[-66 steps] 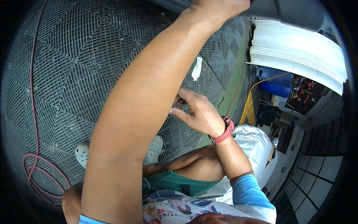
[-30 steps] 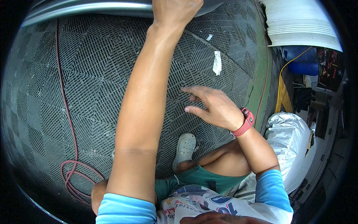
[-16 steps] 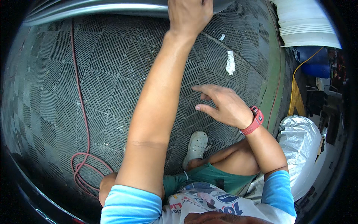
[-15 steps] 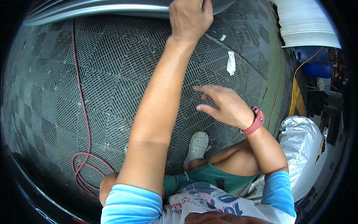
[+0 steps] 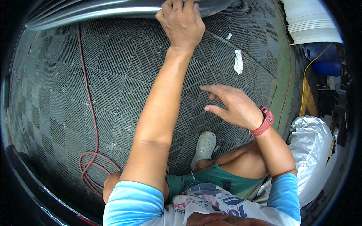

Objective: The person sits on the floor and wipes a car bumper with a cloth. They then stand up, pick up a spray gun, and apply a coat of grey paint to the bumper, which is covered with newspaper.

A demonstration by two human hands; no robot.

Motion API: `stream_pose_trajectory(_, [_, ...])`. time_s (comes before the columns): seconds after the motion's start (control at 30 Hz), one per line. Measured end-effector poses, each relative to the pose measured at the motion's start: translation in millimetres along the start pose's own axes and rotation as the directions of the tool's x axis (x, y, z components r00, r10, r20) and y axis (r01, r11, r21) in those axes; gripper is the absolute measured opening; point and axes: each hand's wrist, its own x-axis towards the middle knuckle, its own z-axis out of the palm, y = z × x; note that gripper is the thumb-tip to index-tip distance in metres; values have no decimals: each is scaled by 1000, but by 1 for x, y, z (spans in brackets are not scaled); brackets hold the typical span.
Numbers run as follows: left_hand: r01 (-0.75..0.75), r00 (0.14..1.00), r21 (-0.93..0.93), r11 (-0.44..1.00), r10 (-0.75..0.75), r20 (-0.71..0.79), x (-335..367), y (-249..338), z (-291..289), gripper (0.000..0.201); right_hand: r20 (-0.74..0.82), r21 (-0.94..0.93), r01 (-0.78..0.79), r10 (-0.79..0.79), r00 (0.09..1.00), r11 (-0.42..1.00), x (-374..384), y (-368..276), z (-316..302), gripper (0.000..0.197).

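The left hand (image 5: 181, 22) reaches up to a smooth, grey curved panel (image 5: 113, 11) at the top of the view, its grip curled over the panel's lower edge. The panel's long axis runs left to right, bowing with the lens. The right hand (image 5: 230, 107), with a red watch (image 5: 264, 122) on the wrist, hovers over the ribbed grey grid floor (image 5: 113, 75), its grip wide and holding nothing, index finger pointing left. A thin red hose (image 5: 90, 113) trails down the floor into loose coils. A white clog (image 5: 203, 145) rests on the grid. Half a second ago the panel sat higher in view; now more of it shows.
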Motion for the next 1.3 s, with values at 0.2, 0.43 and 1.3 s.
stream_pose_trajectory(0.2, [-258,966,30,966,257,32,36,-22,-15,25,-65,24,27,-25,998,999,-11,9,-4,51])
stream_pose_trajectory(0.43, [-646,723,52,762,589,361,68,-50,-34,38,-209,148,168,-135,968,975,-4,-2,-12,52])
stream_pose_trajectory(1.3, [-588,741,-37,808,557,375,72,-48,-34,35,-655,-595,-132,-383,651,793,161,20,-87,37])
